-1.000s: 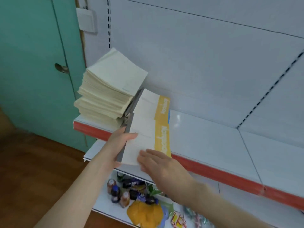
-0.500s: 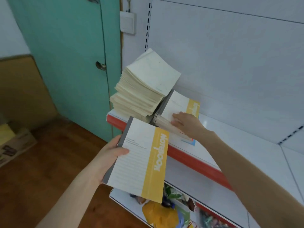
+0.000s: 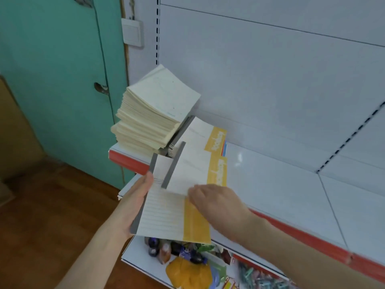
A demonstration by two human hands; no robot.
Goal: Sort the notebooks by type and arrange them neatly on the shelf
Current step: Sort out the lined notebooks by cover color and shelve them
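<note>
Shelf (image 3: 281, 184): cream stack (image 3: 150, 119) far left, yellow-banded pile (image 3: 206, 132) just right.
Left hand (image 3: 137, 197): grips near notebook (image 3: 164, 217) by grey spine.
Right hand (image 3: 216, 203): pinches upper notebook (image 3: 191, 174).
Lower shelf (image 3: 137, 259): bottles (image 3: 162, 249).

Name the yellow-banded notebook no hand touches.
The farthest notebook, lying on the shelf beside the cream stack; the left hand grips the nearest notebook, the right hand the middle notebook.

right grip (image 3: 217, 206) | back from shelf (image 3: 270, 184) | second notebook (image 3: 189, 174) now atop held notebook (image 3: 164, 217)
</note>
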